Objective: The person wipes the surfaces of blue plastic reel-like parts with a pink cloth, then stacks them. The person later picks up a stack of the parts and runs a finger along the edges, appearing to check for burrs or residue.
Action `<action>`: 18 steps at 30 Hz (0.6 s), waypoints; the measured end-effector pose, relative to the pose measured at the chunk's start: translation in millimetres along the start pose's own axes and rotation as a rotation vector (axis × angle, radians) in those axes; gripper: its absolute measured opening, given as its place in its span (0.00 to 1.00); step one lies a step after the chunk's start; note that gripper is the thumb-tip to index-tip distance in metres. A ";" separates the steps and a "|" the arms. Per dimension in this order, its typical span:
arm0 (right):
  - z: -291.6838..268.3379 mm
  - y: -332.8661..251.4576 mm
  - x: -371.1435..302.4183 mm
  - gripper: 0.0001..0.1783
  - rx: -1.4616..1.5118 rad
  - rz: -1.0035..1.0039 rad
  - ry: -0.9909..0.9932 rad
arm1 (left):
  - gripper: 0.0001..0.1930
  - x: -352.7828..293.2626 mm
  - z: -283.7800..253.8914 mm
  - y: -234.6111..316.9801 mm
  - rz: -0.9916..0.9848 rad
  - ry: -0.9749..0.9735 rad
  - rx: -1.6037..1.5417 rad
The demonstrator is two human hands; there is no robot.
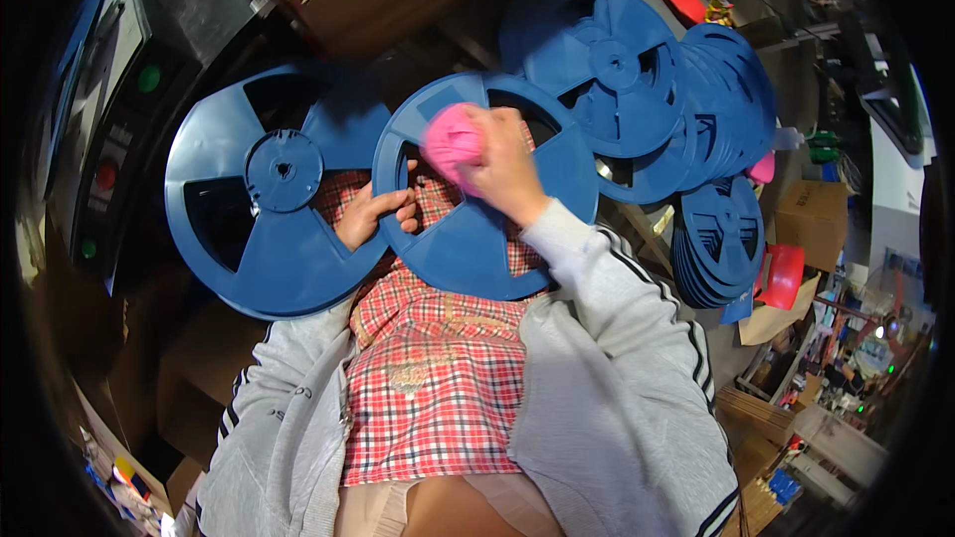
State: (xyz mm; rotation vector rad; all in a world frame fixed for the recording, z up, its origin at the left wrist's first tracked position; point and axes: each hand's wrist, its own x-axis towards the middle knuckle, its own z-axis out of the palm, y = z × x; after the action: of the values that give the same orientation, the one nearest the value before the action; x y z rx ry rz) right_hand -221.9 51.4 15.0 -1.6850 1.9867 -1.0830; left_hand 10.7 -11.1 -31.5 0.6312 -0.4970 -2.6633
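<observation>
Our left hand grips the reel at its left rim; our right hand, closed around a pink wad, is over its middle.

Reels smooth semi-gloss plstc, pink wad matt & cloth-like, checked apron woven cloth, box matt cardbd

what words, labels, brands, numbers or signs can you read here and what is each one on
Wording left uncopied; print shows here:
Grey zip-up fabric jacket: dark lettering on its left side, partly lost in folds.
Brown cardboard box: dark marks, too small to read.
Black machine panel with round buttons: tiny markings, unreadable.
Large round blue plastic reel in the left hand: no lettering visible.
</observation>
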 end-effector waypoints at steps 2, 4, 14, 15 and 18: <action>33.2 -1.5 39.2 0.35 0.005 -0.216 -0.046 | 0.29 4.9 -12.5 -0.9 -0.043 -0.005 0.073; 44.8 -3.7 72.3 0.27 -0.147 -0.171 -0.065 | 0.29 1.9 0.4 -0.6 0.024 0.019 0.098; -70.4 61.2 -9.9 0.25 -0.425 0.240 0.155 | 0.29 -1.7 -0.5 -2.6 0.031 0.015 0.124; -81.0 72.5 -33.8 0.25 -0.427 0.335 0.203 | 0.29 -1.2 -0.5 -3.0 0.032 0.000 0.134; -88.4 76.0 -62.2 0.24 -0.416 0.533 0.241 | 0.30 -2.5 4.9 0.4 0.014 0.021 0.123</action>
State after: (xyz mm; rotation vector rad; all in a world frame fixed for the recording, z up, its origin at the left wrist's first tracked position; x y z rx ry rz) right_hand -318.4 141.1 5.1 -1.0943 2.7492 -0.7360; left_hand 10.6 -9.1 -26.3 0.6877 -0.6604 -2.6255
